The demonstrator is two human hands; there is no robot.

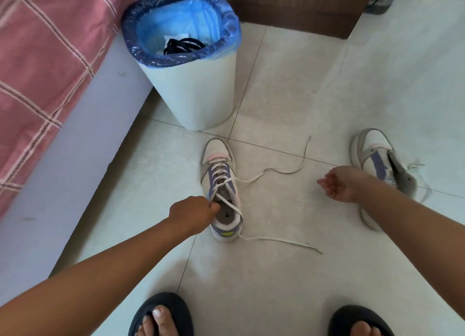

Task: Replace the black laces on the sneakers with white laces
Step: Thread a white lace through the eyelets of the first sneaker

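Observation:
A white and purple sneaker (221, 184) stands on the floor tiles in the middle, toe pointing away, threaded with a white lace (274, 171). The lace's two loose ends trail across the floor to the right. My left hand (192, 213) grips the sneaker's collar at its left edge. My right hand (338, 183) hovers to the right with relaxed fingers and holds nothing. The second sneaker (377, 169) lies on its side at the far right, partly behind my right forearm, with a white lace in it. Black laces (182, 46) lie inside the bin.
A white bin (198, 91) with a blue liner stands just beyond the sneaker. A bed with a pink checked cover (42, 59) runs along the left. A brown cabinet (297, 6) is at the back. My feet in dark slippers (161, 315) are at the bottom edge.

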